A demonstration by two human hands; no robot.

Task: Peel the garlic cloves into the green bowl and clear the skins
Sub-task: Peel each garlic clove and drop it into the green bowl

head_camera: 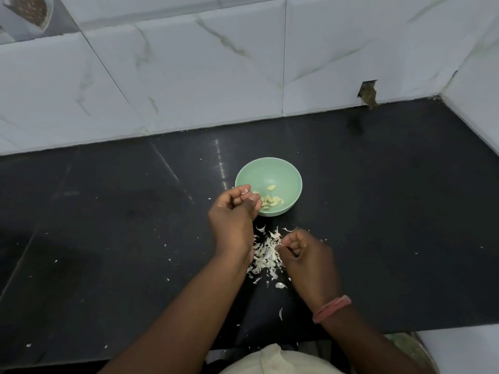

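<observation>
Her left hand (233,209) pinches what looks like a clove (246,191) at the green bowl (280,171) rim, ready to drop; right hand (302,252) pinches skin over the skins (266,255) between her wrists on the desk (378,211).

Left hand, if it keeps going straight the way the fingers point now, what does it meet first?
Most likely the green bowl: the left hand is at its near rim, fingers curled toward the peeled cloves inside. Its height above the rim is unclear.
</observation>
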